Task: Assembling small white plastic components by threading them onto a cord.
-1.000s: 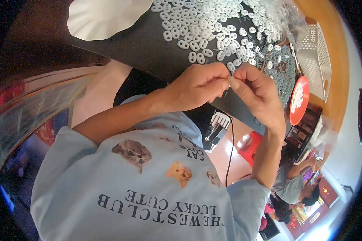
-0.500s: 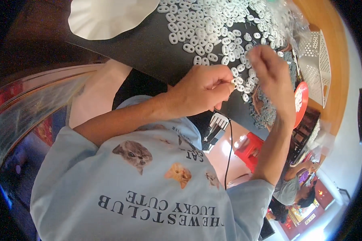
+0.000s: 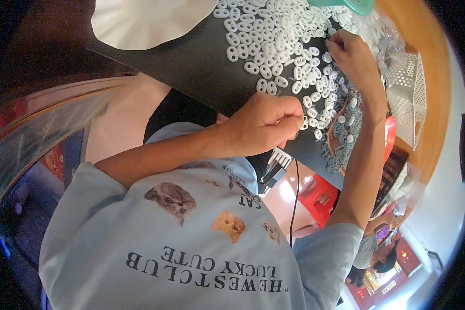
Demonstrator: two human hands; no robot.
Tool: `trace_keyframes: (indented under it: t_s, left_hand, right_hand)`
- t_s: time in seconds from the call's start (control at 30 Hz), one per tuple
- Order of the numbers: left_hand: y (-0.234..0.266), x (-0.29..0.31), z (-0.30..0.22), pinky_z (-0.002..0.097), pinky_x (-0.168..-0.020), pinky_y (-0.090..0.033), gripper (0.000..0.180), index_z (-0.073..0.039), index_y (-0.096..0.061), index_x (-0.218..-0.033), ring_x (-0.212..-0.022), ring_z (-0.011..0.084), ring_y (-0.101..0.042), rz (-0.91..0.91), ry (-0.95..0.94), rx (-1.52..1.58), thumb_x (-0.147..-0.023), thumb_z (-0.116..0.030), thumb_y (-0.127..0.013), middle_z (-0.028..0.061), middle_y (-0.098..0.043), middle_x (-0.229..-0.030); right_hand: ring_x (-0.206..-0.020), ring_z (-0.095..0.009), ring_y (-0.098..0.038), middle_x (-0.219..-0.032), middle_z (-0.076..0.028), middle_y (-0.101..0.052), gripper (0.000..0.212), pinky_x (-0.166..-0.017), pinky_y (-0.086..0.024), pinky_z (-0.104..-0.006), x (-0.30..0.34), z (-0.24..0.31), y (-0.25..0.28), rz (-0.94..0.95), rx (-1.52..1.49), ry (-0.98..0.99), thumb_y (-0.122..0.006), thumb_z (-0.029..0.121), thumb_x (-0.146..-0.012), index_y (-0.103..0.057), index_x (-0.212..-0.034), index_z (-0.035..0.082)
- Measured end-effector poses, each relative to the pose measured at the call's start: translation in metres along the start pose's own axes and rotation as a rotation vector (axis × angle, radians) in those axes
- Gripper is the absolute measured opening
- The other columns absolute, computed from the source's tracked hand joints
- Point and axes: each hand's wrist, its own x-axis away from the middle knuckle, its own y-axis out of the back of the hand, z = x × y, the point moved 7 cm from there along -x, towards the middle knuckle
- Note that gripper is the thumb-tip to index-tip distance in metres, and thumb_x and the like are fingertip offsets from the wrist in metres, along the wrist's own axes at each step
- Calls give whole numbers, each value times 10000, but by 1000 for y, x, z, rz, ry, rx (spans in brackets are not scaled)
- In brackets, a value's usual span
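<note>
My left hand (image 3: 266, 124) is closed in a pinch near the table's front edge. Between its thumb and forefinger sits a small white two-hole plastic piece (image 3: 304, 123), only its edge showing. Farther out and to the right, my right hand (image 3: 352, 58) reaches to the edge of a heap of similar white two-hole pieces (image 3: 266, 44). Its thumb and fingertips are pressed together; what they hold, if anything, is too small to make out. Grey fuzzy cloth (image 3: 338, 155) with a few white pieces on it lies below the right wrist.
A white scalloped dish (image 3: 150, 23) stands at the far left of the dark table (image 3: 191, 67). To the right are a clear plastic bag (image 3: 390, 46), a white perforated basket (image 3: 411, 98) and a red dish (image 3: 390, 137). Another person (image 3: 382, 256) sits at the lower right.
My right hand has moved away from my left hand, up to the heap's far right edge. My left hand keeps its pinch, slightly lower. More of a green object shows at the top.
</note>
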Motion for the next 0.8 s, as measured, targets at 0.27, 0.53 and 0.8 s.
trace_keyframes:
  t_s: [0.27, 0.53, 0.8]
  left_hand:
    - [-3, 0, 1, 216, -486, -430, 172, -11, -538, -829, -573, 67, -558, 8, -19, -47, -944, -127, -486, 25, -591, -702]
    - [3, 0, -13, 245, -746, -489, 256, 11, -602, -1088, -911, 113, -615, -76, -30, 80, -957, -168, -475, 99, -652, -1005]
    - [1, -5, -17, 215, -637, -435, 190, 30, -613, -885, -729, 54, -534, -174, -67, 190, -895, -149, -549, 16, -593, -767]
  right_hand:
    - [-606, -141, -485, -650, -98, -566, 215, -579, -416, -326, 9, 1, 3, -40, -72, -2, -590, 187, -846, -591, -852, -28]
    - [-629, -46, -403, -658, 38, -466, 110, -555, -336, -219, 100, 56, 35, -9, -541, -318, -581, 68, -881, -558, -815, -18]
    - [-556, -74, -436, -623, -6, -477, 93, -504, -354, -234, 120, 96, 23, -119, -347, -25, -611, 7, -848, -529, -805, 4]
